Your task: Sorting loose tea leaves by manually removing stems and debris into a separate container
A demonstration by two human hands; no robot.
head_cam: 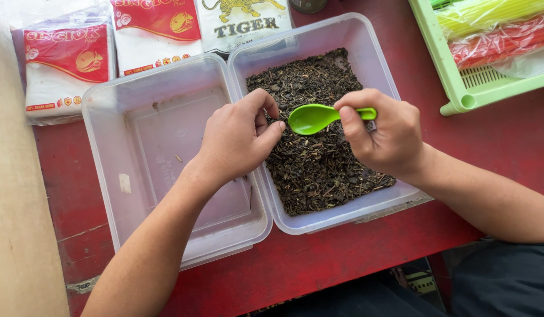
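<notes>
Nearest the viewer, the front edge of the red table point(342, 258) runs across the lower frame, its paint chipped along the left part, with a bare strip between that edge and the two containers. A pale surface point(19, 235) borders the table on the left.

The left hand point(239, 138) lies over the seam where the clear lid point(160, 152) meets the clear tub point(319, 126). Its fingers are curled in, thumb and forefinger drawn together just beside the spoon's bowl; whether anything is pinched between them cannot be told. The lid lies open-side up, almost bare inside, its right rim touching the tub's left wall.

The right hand point(383, 129) pinches the handle of the green spoon point(319, 117) between thumb and bent fingers. The spoon is held level above the dried tea leaves point(319, 158), bowl pointing left, and appears unfilled. The leaves cover most of the tub floor, thinner toward the far left corner.

To the right of the tub, open red surface extends to the table's edge. Farther back at right, a green basket point(454, 76) holds coloured plastic bundles point(495, 29); its near corner stands apart from the tub. At the far left, red-and-white packets point(66, 64) lie close behind the lid's rim.
</notes>
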